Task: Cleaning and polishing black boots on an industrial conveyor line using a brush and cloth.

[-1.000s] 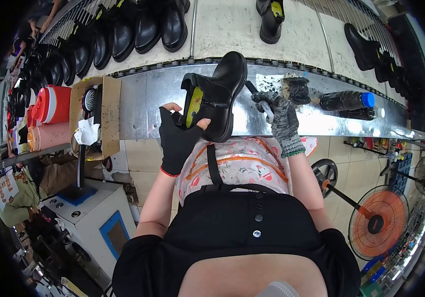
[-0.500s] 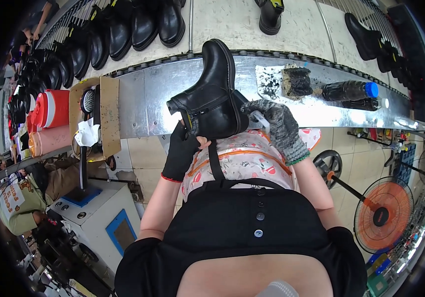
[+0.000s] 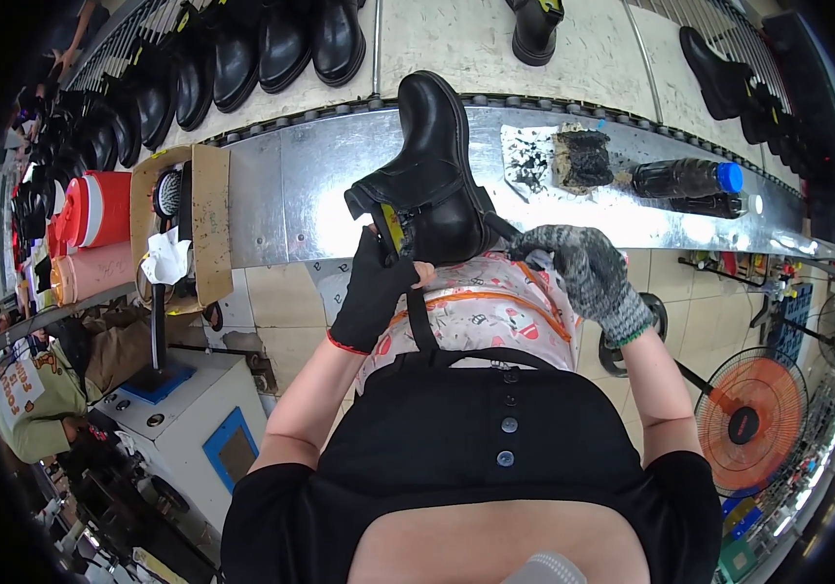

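Note:
A black leather ankle boot lies over the near edge of the metal ledge, toe pointing away and its sole side to the right. Yellow lining shows at its side opening. My left hand, in a black fingerless glove, is closed on the boot's upper end. My right hand, in a grey knitted glove, is closed around a small tool whose dark tip reaches to the boot's heel. The fingers hide most of that tool, so its kind is unclear.
Along the metal ledge are a blackened sponge-like block on a stained white sheet and a blue-capped bottle. A cardboard box with a brush stands left. More boots line the conveyor beyond. A fan stands right.
The boot's upper end has turned slightly to the right and more yellow lining shows. My right hand has shifted right and down, and the tool's dark tip now shows beside the heel.

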Tool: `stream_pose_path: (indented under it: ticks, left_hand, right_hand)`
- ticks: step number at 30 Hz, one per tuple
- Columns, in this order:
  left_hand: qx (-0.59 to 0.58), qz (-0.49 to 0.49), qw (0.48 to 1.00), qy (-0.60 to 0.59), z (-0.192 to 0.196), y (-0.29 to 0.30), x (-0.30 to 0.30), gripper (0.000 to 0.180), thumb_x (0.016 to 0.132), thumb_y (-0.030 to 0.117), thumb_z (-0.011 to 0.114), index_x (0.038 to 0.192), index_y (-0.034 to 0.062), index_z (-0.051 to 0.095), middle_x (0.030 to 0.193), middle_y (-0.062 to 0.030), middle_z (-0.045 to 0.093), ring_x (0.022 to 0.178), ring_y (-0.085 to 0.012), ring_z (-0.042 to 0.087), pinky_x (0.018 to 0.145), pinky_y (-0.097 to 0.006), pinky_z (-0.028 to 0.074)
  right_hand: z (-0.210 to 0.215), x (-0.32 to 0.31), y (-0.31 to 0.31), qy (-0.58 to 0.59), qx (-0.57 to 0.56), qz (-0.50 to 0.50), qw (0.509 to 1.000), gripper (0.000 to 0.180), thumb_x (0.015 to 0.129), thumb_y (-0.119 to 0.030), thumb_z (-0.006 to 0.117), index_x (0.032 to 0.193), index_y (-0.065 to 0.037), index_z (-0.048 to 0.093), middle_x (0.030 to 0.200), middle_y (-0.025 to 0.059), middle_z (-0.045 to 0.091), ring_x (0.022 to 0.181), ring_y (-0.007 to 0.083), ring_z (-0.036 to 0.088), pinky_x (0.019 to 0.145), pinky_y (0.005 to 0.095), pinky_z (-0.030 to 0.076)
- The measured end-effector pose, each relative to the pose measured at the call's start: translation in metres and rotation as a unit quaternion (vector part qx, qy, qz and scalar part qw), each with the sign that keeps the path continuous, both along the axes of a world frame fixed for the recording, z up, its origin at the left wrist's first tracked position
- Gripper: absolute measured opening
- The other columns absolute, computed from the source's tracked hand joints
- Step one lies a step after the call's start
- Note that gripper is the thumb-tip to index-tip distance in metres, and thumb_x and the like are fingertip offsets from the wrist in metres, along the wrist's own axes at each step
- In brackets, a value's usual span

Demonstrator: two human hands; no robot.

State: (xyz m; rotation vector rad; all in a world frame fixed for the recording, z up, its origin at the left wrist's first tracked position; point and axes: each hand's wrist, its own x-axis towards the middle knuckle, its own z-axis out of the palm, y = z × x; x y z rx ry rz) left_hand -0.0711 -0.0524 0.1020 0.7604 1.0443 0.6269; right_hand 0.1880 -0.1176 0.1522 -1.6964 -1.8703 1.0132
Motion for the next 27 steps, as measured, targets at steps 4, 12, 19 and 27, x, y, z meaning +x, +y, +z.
stream_pose_path:
  ticks: [4, 12, 19, 27]
  left_hand:
    - [-0.034, -0.011, 0.999, -0.019, -0.001, 0.001, 0.004, 0.064, 0.072, -0.003, 0.065, 0.127, 0.0029, 0.034, 0.094, -0.0103, 0.059, 0.077, -0.0178, 0.063, 0.074, -0.035, 0.056]
    - [-0.04, 0.037, 0.998, -0.031, 0.017, 0.003, 0.021, 0.043, 0.074, -0.002, 0.066, 0.106, -0.0007, 0.038, 0.074, -0.0089, 0.057, 0.06, -0.0129, 0.057, 0.064, -0.03, 0.054]
    - [-0.077, 0.069, 0.991, -0.09, 0.016, 0.01, 0.022, 0.037, 0.076, 0.0, 0.067, 0.106, -0.0006, 0.044, 0.086, -0.0086, 0.058, 0.075, -0.0164, 0.062, 0.075, -0.036, 0.058]
    - [-0.111, 0.087, 0.984, -0.113, 0.021, 0.017, 0.018, 0.04, 0.081, 0.002, 0.058, 0.12, -0.0051, 0.05, 0.11, -0.016, 0.06, 0.098, -0.0249, 0.063, 0.08, -0.027, 0.056]
  right_hand:
    - [-0.003, 0.001, -0.014, -0.017, -0.005, -0.003, 1.0, 0.025, 0.083, -0.02, 0.053, 0.1, -0.012, 0.07, 0.093, 0.0112, 0.067, 0.086, 0.0293, 0.063, 0.078, 0.0358, 0.05]
    - [0.008, -0.005, -0.026, 0.01, 0.069, -0.037, 0.997, 0.02, 0.083, -0.016, 0.056, 0.096, -0.009, 0.07, 0.087, 0.0123, 0.066, 0.078, 0.0281, 0.064, 0.071, 0.0341, 0.05]
    - [0.019, -0.006, -0.032, -0.006, 0.081, -0.057, 0.995, 0.019, 0.082, -0.016, 0.059, 0.095, -0.006, 0.069, 0.088, 0.0117, 0.067, 0.079, 0.0273, 0.065, 0.073, 0.0346, 0.051]
    - [0.022, -0.008, -0.04, 0.016, 0.088, -0.041, 0.995, 0.051, 0.056, -0.026, 0.063, 0.105, -0.012, 0.066, 0.099, 0.011, 0.065, 0.092, 0.0301, 0.062, 0.082, 0.0371, 0.049]
